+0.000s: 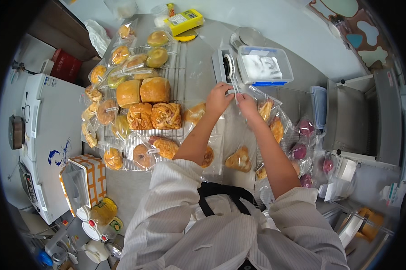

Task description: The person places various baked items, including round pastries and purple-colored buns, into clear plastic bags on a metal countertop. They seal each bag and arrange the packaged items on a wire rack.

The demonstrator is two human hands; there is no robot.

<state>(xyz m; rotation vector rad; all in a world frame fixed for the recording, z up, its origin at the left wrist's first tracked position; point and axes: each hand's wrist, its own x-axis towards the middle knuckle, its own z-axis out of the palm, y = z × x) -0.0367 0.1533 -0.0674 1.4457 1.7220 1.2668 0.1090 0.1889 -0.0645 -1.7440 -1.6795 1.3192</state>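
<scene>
A strip of printed tape [235, 84] runs toward me from the roll on a grey tape dispenser [219, 64]. My left hand [218, 99] pinches the strip's left side with thumb and fingers. Close beside it, my right hand [247, 105] grips the loose end between thumb and forefinger. Under my left wrist lies a bagged bread roll [194, 113], partly covered by the arm. A triangular bread [239, 159] lies between my forearms, nearer my body. Bagged filled breads [276, 129] are just right of my right forearm.
Left, a wire rack [177, 76] carries unwrapped loaves [155, 89] and several bagged buns. A clear tub with blue clips [286, 69] stands behind my right hand. Bagged purple buns [298, 150] lie at right. A yellow carton [184, 23] is at the back. A patterned bin [96, 179] stands lower left.
</scene>
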